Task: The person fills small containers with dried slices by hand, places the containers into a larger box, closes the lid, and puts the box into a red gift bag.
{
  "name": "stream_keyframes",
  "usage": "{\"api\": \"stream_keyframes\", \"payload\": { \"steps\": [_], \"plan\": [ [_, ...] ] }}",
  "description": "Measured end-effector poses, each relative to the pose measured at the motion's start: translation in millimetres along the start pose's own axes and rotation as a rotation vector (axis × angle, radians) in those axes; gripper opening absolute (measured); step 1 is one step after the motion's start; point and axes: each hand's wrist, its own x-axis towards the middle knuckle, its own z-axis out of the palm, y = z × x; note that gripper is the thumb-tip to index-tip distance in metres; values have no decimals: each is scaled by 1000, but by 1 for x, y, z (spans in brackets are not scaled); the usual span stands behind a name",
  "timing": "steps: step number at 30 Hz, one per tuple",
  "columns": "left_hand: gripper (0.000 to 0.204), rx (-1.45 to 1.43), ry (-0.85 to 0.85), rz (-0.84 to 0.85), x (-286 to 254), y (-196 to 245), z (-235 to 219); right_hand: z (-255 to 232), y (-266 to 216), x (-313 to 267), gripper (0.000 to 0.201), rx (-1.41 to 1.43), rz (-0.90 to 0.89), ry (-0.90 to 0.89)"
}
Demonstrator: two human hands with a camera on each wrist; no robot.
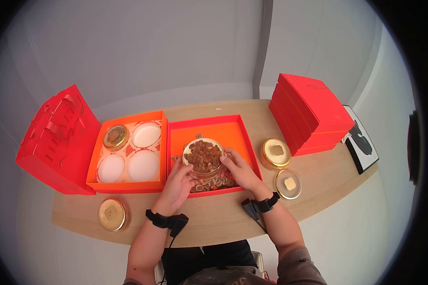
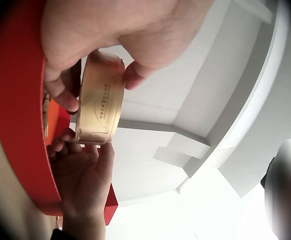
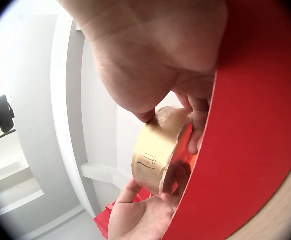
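Closest to the lens in the left-wrist view, the left hand (image 2: 118, 30) pinches a round jar (image 1: 203, 175); the right hand (image 3: 155, 55) grips its opposite side. Its gold band (image 2: 101, 102) bears small characters, too blurred to read. Filled with brown slices (image 1: 204, 156), it hangs over an orange-lined tray (image 1: 223, 130). At nine o'clock, a red bag (image 1: 59, 142) shows unreadable lettering.

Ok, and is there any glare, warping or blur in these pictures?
Head view: fisheye warping, the table bowed along its front edge, corners black; left wrist view: lower right washed out to white, with a blurred oval patch at the right edge; right wrist view: upper left glaring bright, a soft sheen on the held container.
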Motion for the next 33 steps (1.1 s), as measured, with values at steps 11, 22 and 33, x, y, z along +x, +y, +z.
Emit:
{"api": "stream_keyframes", "payload": {
  "steps": [11, 22, 33],
  "plan": [
    [44, 47, -4, 26, -2, -1, 8, 0, 1, 2, 52, 218, 39, 60],
    [32, 743, 162, 135, -6, 31, 39, -15, -7, 3, 35, 410, 19, 334],
    [25, 2278, -216, -166, 40, 57, 40, -14, -12, 1, 46, 382, 15, 401]
  ]
}}
